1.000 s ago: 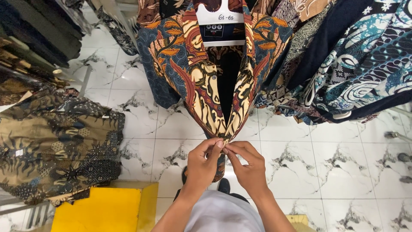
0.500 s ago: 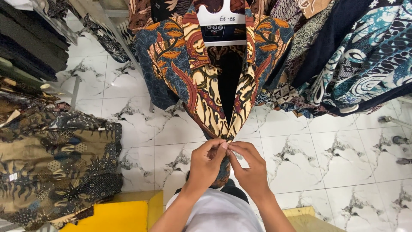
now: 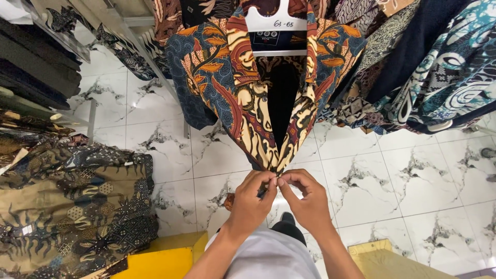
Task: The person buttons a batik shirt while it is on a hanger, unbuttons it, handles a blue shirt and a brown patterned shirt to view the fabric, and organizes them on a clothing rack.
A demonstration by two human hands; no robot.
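White marble-veined floor (image 3: 392,186) lying below, racks of patterned shirts (image 3: 439,67) hanging around. Stack of folded brown batik cloth (image 3: 77,206) sitting at my left. Batik shirt (image 3: 227,77) in blue, orange, cream hanging on white hanger (image 3: 275,20) straight ahead, front open. I'm pinching both front edges together at lower placket: left hand (image 3: 250,204) and right hand (image 3: 310,201) both closed narrow on fabric, fingertips touching. Cloth seeming light, soft, limp; best gripped at stiffer placket edge.
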